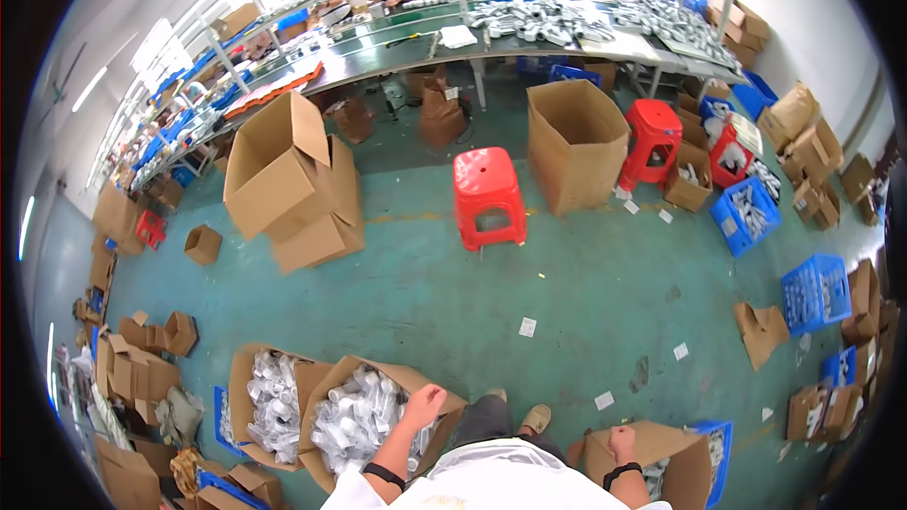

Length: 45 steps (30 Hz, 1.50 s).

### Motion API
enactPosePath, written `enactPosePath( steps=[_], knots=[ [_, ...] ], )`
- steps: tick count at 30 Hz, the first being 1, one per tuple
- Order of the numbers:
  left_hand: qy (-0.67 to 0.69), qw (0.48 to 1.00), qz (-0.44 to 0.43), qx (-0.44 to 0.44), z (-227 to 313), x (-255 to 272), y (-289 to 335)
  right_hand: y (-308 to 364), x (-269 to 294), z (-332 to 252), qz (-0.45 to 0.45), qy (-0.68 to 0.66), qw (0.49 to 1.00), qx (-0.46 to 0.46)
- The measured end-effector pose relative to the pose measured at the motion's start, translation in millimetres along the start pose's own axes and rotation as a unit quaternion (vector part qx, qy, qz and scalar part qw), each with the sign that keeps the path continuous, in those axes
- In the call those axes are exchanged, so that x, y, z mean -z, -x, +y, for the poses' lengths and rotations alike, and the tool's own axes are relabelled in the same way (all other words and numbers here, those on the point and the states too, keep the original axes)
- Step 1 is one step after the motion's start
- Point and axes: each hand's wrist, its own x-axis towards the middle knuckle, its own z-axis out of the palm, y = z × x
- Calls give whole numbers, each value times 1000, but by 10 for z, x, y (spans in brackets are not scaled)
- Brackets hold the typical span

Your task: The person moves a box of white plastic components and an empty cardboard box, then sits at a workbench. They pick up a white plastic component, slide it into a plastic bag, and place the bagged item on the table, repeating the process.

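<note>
My left hand (425, 406), its fingers curled closed, is above the right rim of an open cardboard box (316, 458). That box is full of pale parts in clear plastic bags (357, 417). Any object inside the curled fingers is hidden from view. Over on the right, my right hand (622, 442) is also closed, beside the raised flap of another cardboard box (675, 444). I cannot make out whether it grips the flap or a small thing. Grey parts (655, 478) lie in this box, partly covered by my forearm.
A second box of bagged parts (272, 406) stands at the left. Ahead are a red stool (487, 191), stacked cartons (274, 170) and a tall open carton (578, 146). Several people sit behind a long workbench (406, 55). Blue crates (814, 295) line the right side.
</note>
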Motion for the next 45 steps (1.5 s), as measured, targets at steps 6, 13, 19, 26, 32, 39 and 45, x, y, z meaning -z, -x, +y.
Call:
enactPosePath(
  steps=[6,13,19,26,32,39,45],
  knots=[
    [9,978,32,204,-1526,-70,-456,-485,-346,-1897,-113,25,993,7],
    [227,924,92,294,-1451,381,-1629,-1134,-872,-3225,-102,125,986,42],
    [218,916,163,296,-1141,1095,-2274,-912,-1374,-3814,-101,164,979,61],
    [203,912,158,320,-1098,1470,-2461,-505,-1332,-3797,-147,220,964,9],
    [105,938,83,320,-1639,1349,-2205,-574,-1316,-3335,-118,217,969,-32],
    [141,937,-33,319,-1111,1284,-2330,-168,-1036,-3033,-20,85,994,-69],
    [-112,955,-239,139,-531,1044,-2757,537,-701,-2556,89,-93,972,-196]
  ],
)
